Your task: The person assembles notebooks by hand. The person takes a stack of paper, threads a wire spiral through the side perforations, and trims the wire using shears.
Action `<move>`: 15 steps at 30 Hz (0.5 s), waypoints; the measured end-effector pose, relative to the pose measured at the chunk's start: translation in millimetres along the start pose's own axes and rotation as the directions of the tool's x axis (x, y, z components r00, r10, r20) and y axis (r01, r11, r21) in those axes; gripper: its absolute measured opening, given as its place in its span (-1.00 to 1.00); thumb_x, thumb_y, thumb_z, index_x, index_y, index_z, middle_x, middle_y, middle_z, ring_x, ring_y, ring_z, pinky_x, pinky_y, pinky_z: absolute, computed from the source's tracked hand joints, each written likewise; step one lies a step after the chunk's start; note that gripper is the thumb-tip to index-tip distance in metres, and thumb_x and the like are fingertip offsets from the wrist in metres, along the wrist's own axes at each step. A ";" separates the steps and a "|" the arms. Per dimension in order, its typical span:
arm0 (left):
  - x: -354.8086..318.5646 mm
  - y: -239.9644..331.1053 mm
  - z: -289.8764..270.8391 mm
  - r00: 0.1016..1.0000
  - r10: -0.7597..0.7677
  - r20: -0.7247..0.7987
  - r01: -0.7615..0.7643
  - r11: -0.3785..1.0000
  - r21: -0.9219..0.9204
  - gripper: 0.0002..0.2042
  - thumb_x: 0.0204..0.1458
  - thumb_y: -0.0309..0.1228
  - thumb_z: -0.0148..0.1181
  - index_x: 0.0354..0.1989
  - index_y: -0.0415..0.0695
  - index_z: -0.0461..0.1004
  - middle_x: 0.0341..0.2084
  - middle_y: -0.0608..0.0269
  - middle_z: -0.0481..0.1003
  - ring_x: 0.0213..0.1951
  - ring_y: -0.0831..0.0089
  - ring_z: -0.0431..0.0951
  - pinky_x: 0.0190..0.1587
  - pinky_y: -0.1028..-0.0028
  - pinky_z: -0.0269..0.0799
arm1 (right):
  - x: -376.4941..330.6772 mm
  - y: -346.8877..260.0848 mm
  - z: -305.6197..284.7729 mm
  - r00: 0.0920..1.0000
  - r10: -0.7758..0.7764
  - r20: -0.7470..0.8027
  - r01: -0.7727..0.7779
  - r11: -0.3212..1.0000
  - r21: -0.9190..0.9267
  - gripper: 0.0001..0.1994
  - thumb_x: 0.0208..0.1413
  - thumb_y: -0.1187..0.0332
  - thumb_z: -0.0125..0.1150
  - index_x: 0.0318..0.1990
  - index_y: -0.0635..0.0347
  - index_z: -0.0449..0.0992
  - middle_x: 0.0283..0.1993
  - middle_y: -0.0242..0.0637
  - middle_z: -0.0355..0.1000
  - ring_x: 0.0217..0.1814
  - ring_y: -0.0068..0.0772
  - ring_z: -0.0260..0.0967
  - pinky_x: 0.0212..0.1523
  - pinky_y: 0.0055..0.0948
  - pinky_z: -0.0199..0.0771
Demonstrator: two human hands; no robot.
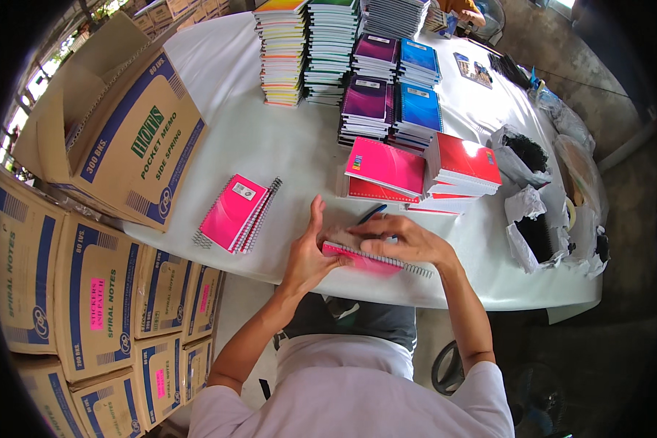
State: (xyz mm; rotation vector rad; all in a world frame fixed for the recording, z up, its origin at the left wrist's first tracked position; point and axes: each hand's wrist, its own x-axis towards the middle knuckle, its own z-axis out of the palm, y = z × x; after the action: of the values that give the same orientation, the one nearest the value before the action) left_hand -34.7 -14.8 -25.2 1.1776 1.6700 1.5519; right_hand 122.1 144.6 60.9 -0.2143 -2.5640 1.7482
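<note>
Just above the table's near edge, my left hand (308, 252) is closed on a pink spiral notebook (372, 266), its thumb pressed on the cover. A grey wire coil (417, 271) runs along the notebook's edge and sticks out past its right end. My right hand (412, 239) is bent over the coil with its fingers curled. From that hand pokes a blue-handled tool (373, 213), its working end hidden. Motion blurs the notebook's pages. To the left lie several pink spiral notebooks (235, 208), overlapping, with coils protruding at their edges.
Pink notebooks (387, 164) and red notebooks (466, 162) are stacked ahead, before purple, blue, green and yellow-edged piles. An open carton (135, 139) stands at left, above stacked cartons (98, 292). Bags of black coils (536, 233) line the table's right side. Another person's hand (471, 16) shows far off.
</note>
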 end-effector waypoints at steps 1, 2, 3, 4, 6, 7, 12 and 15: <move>0.9 -0.1 1.0 1.000 0.000 -0.010 0.000 1.000 -0.005 0.29 -0.39 -0.33 0.61 0.49 0.06 -0.31 0.39 -0.11 0.06 0.25 0.15 0.37 0.20 0.30 0.44 | 2.4 -0.6 -2.5 1.000 0.022 -0.004 -0.022 1.000 -0.001 -0.44 0.17 -0.04 0.22 0.13 0.24 0.52 -0.08 -0.07 0.50 0.00 -0.19 0.43 0.03 -0.35 0.43; 1.1 0.5 1.4 1.000 0.002 -0.010 -0.002 1.000 -0.012 0.29 -0.38 -0.35 0.61 0.49 0.06 -0.32 0.39 -0.11 0.06 0.24 0.17 0.38 0.19 0.31 0.44 | 3.9 -1.2 -4.0 0.999 0.044 -0.008 -0.044 0.999 -0.003 -0.44 0.17 -0.04 0.22 0.13 0.25 0.52 -0.09 -0.07 0.50 -0.02 -0.19 0.44 0.03 -0.34 0.43; 0.7 1.5 1.7 1.000 0.005 -0.009 -0.005 1.000 -0.020 0.29 -0.37 -0.37 0.62 0.48 0.06 -0.33 0.40 -0.11 0.06 0.23 0.18 0.39 0.19 0.33 0.44 | 1.3 -2.9 -1.2 0.999 -0.018 -0.028 0.022 0.991 0.136 -0.46 0.17 -0.04 0.22 0.08 0.27 0.56 -0.12 -0.07 0.51 -0.08 -0.19 0.46 0.00 -0.33 0.43; -0.5 3.0 1.7 1.000 0.003 -0.007 -0.003 1.000 -0.023 0.29 -0.36 -0.39 0.62 0.48 0.05 -0.34 0.40 -0.11 0.06 0.23 0.20 0.40 0.18 0.35 0.44 | 3.2 0.0 0.8 1.000 -0.015 -0.019 0.016 0.999 0.030 -0.46 0.18 -0.04 0.22 0.07 0.28 0.56 -0.12 -0.07 0.51 -0.08 -0.20 0.46 -0.01 -0.32 0.43; 0.1 7.5 1.6 0.997 -0.079 -0.011 0.079 0.997 -0.002 0.32 -0.41 -0.46 0.62 0.49 0.05 -0.33 0.42 -0.13 -0.02 0.35 0.17 0.18 0.24 0.30 0.35 | 9.7 7.4 6.8 1.000 -0.007 -0.004 0.006 0.984 -0.181 -0.47 0.18 -0.03 0.22 0.05 0.29 0.57 -0.12 -0.08 0.51 -0.10 -0.20 0.46 -0.05 -0.32 0.43; 0.9 6.5 1.5 0.997 -0.080 -0.019 0.080 0.997 -0.007 0.33 -0.43 -0.48 0.63 0.49 0.05 -0.33 0.43 -0.14 -0.05 0.38 0.17 0.12 0.27 0.29 0.31 | 15.4 4.4 2.0 1.000 0.004 0.009 -0.002 0.983 -0.184 -0.48 0.18 -0.02 0.22 0.04 0.31 0.56 -0.16 -0.07 0.50 -0.12 -0.17 0.46 -0.09 -0.32 0.43; -0.6 -15.2 -0.8 0.998 0.046 -0.036 -0.043 0.994 0.098 0.33 -0.38 -0.44 0.63 0.48 -0.05 -0.40 0.39 -0.17 0.02 0.28 0.26 0.27 0.22 0.35 0.37 | 18.8 -4.7 9.8 0.999 -0.033 0.021 0.035 0.993 -0.114 -0.47 0.19 -0.03 0.20 0.05 0.31 0.55 -0.15 -0.07 0.51 -0.11 -0.16 0.47 -0.11 -0.28 0.45; -0.1 -23.2 1.2 0.999 0.020 -0.026 -0.022 0.996 -0.085 0.32 -0.32 -0.41 0.62 0.47 -0.09 -0.43 0.38 -0.15 0.06 0.21 0.25 0.37 0.18 0.39 0.42 | 24.1 4.7 6.1 0.999 -0.036 0.024 0.038 0.995 -0.091 -0.47 0.18 -0.04 0.19 0.05 0.29 0.55 -0.12 -0.09 0.49 -0.11 -0.17 0.46 -0.14 -0.31 0.47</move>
State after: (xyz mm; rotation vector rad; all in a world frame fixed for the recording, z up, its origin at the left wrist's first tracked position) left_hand -38.7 -12.9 -48.0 1.1392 1.5954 1.6399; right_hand 98.1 143.8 53.0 -0.1490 -2.6486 1.6314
